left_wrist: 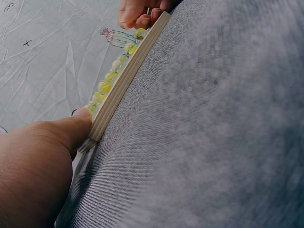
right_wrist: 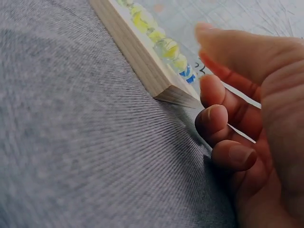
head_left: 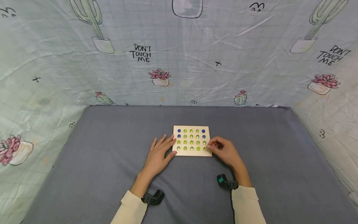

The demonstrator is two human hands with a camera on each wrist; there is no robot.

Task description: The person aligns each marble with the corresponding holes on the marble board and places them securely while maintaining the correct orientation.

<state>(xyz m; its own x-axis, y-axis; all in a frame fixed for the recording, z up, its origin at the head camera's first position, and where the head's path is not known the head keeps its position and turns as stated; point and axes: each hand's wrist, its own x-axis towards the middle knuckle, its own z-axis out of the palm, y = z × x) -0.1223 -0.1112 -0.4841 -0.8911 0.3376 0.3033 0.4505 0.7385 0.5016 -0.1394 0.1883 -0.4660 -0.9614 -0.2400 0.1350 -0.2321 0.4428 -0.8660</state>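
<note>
A pale wooden board (head_left: 188, 153) lies on the grey cloth, bearing rows of glass marbles. Most marbles are yellow-green (head_left: 191, 142); a few blue marbles (head_left: 203, 131) sit in the two far rows at both sides. My left hand (head_left: 160, 156) rests at the board's left edge, fingers extended and thumb touching the near left corner. At the near right corner hovers my right hand (head_left: 224, 151), its thumb and forefinger close to the corner marble (head_left: 205, 149). In the right wrist view, that hand's other fingers (right_wrist: 212, 118) curl loosely and no marble shows between them.
Grey cloth (head_left: 112, 161) covers the table around the board. A pale printed curtain (head_left: 190, 77) hangs behind and along both sides. Black camera bands sit on the left wrist (head_left: 153, 198) and right wrist (head_left: 227, 183).
</note>
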